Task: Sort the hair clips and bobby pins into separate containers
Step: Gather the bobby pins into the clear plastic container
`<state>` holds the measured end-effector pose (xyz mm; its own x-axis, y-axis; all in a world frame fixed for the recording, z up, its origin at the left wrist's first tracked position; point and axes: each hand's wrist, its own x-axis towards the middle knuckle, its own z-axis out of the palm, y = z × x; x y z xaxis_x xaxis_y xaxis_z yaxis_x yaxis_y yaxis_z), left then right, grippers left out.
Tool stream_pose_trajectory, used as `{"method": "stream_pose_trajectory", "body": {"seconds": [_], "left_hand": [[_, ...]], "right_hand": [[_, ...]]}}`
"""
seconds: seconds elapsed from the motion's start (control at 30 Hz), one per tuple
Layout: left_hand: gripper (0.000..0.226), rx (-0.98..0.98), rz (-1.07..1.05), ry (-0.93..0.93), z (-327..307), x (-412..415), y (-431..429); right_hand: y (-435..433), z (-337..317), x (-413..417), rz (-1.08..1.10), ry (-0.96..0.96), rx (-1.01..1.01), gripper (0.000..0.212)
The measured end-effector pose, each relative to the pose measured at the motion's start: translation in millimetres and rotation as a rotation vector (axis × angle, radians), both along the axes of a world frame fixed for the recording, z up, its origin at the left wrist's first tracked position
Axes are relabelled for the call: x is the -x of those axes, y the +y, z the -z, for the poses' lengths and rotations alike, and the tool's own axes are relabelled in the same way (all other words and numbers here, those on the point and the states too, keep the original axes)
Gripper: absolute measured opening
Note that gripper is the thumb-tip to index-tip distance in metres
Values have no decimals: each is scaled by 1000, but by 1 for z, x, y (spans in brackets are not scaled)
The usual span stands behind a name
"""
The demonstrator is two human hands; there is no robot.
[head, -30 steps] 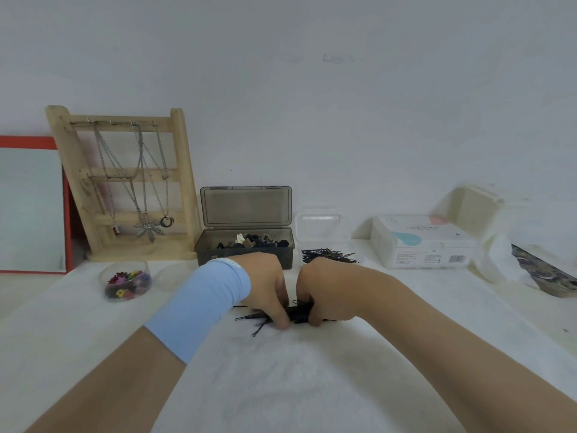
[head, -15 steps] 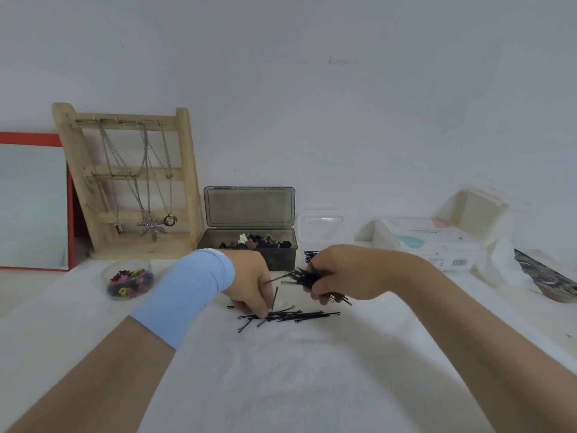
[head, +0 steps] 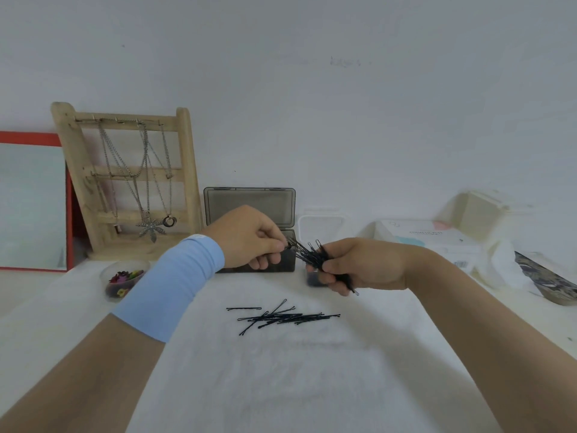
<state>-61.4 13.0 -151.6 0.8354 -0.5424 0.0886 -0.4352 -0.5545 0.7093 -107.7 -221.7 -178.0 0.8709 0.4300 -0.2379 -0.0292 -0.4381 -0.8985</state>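
Observation:
My right hand [head: 359,265] grips a bunch of black bobby pins [head: 312,256] above the white cloth. My left hand [head: 249,237], with a light blue wristband, pinches the far end of that bunch. Several loose bobby pins [head: 282,317] lie on the cloth below both hands. A dark grey box [head: 249,210] with its lid up stands behind my left hand, its contents hidden. A small clear container [head: 321,226] holding bobby pins sits to its right, partly behind my right hand. A round clear cup of coloured hair clips [head: 123,278] stands at the left.
A wooden jewellery stand [head: 131,179] with necklaces leans at the back left beside a red-framed mirror [head: 31,201]. White boxes [head: 437,242] and a patterned object [head: 549,282] are at the right. The white cloth [head: 281,385] covers the table in front.
Both hands have risen from the cloth. My right hand lifted a bunch of bobby pins, and my left hand came up to pinch its end. Several pins stayed on the cloth.

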Motion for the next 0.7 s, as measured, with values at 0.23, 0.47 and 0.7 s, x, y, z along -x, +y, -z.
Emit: {"method": "stream_pose_trajectory", "body": {"seconds": [0.23,0.47,0.7], "left_hand": [[13,-373,147,-2,13,4,-5],[18,-170,31,-285,24,5,-27],[44,-255,-8,-445,38,-12,-42]], "right_hand": [[-19,-13,-10,280,-245,148,24],[-20,1,-29,279,-676,879,17],[-19,21,-43,167,-672,984,28]]}}
